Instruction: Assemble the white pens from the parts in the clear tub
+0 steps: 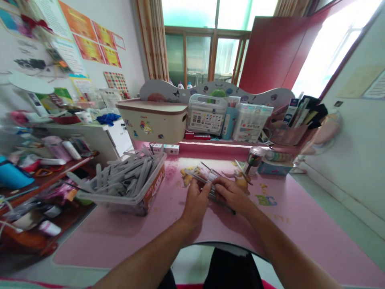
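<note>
Fingers of L hand [194, 200] & R hand [233, 193] gripping slim pens [196, 176]; clear tub [154, 188] on L heaped w/ grey pens [132, 173]; pink bin [285, 135], far R, holds misc. stationery [297, 112].

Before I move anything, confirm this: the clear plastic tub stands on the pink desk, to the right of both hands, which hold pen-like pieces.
One point is wrong: the head view shows the clear plastic tub to the left of the left hand and right hand, not the right. It does stand on the pink desk, and both hands hold pen-like pieces.
</note>
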Demonstrator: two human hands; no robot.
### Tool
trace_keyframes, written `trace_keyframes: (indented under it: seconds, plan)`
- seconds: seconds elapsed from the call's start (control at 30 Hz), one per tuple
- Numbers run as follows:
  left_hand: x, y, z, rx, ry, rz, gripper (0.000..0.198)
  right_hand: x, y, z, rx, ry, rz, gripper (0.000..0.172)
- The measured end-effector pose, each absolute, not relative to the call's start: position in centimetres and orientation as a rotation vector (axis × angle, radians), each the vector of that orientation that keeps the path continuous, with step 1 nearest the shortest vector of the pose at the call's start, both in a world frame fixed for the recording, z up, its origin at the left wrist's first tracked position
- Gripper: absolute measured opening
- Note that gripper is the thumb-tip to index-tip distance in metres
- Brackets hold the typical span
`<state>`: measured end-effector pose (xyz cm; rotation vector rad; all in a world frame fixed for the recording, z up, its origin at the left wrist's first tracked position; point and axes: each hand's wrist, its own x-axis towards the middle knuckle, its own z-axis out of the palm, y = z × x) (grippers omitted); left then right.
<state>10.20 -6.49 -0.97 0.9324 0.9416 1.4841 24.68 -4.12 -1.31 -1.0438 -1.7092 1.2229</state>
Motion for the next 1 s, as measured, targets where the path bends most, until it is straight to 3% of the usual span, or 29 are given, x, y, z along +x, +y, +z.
trace_keyframes:
  seconds: [0.2,0.37,0.57,0.83,0.93,1.0]
  plan:
    - [9.5,-5.3,-1.8,0.838,0.943,1.377,0.033,24.5,-4.6,-0.4,-1.13,-1.744,1.164,0.02]
    - [9.1,-4.4,-1.7,0.714,0.836,1.44,0.031,24.8,-4.2,-1.2,-1.179,-1.787,1.234,0.041]
    - [8.7,-3.8,-1.5,0.601,0.819,1.431,0.024,25.1,-3.9,-1.3,-1.246,-1.793,1.061,0.049]
    - [8.6,-4.3,-1.3,0.619,0.787,1.34,0.029,25.0,-3.8,-0.9,-1.241,-1.71,1.091,0.038]
    - [8.6,-4.9,-0.9,0.792,0.726,1.096,0.033,25.1,-3.8,-0.8,-1.2,-1.621,0.925,0.03]
    - [8.6,-5.2,-0.8,0.944,0.71,0.905,0.036,25.3,-3.9,-0.6,-1.141,-1.669,0.745,0.034]
